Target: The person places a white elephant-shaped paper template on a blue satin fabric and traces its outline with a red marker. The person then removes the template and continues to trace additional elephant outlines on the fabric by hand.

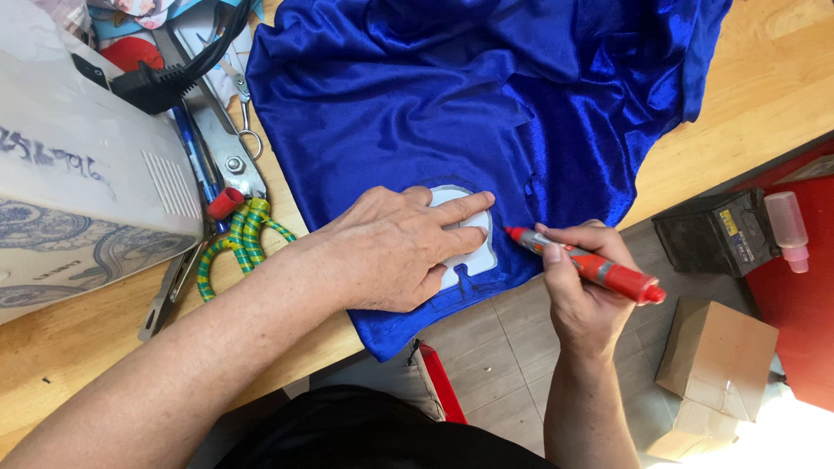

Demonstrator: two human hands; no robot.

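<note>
A shiny blue satin cloth (486,95) lies spread over the wooden table (764,78) and hangs over its front edge. My left hand (395,247) presses flat on a white cut-out template (476,254) that rests on the cloth near that edge. My right hand (586,287) grips a red marker pen (591,265), its tip touching the cloth just right of the template. Dark drawn lines show on the cloth below the template.
A white sewing machine (78,182) with a black plug stands at the left. Scissors (239,108), metal tools and a green-yellow striped cord (239,239) lie beside it. On the tiled floor below are cardboard boxes (717,356), a black box (712,230) and a small pink-capped bottle (789,227).
</note>
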